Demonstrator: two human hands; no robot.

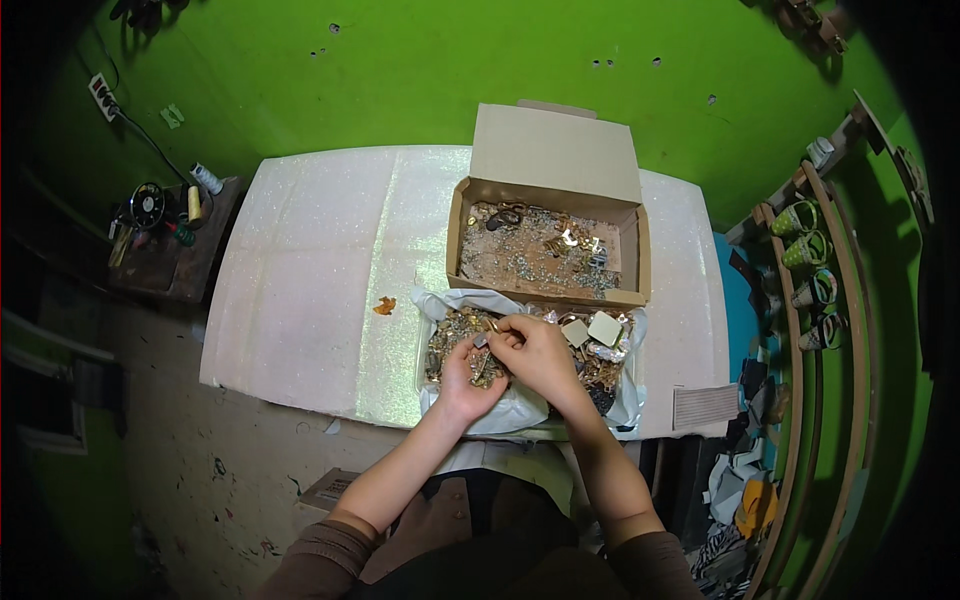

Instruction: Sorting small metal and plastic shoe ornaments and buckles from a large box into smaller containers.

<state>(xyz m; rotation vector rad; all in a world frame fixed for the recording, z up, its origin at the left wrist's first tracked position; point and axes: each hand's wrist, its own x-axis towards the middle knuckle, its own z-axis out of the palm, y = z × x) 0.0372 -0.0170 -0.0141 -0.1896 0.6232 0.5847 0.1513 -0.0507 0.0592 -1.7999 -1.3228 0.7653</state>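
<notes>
Above a tray lined with white plastic [520, 414], my two hands meet over a heap of small metal trinkets [455, 328]. My left hand [467, 388] is turned palm up and curled, its fingertips closed on a small shiny grey piece [481, 340]. From the right, my right hand [540, 355] reaches across with thumb and fingers pinched together. A small gold-coloured piece [492, 325] shows at its fingertips; its exact kind is too small to tell. Square cream pieces [605, 328] and clear wrapping lie in the tray's right half.
Behind the tray stands an open cardboard box [545, 295] with scattered small metal bits inside. An orange-brown scrap [384, 305] lies on the glittery white tabletop [310, 250]. At right are a rack with green shoes [800, 235] and a cloth heap [740, 490]; at left, a small table [180, 255].
</notes>
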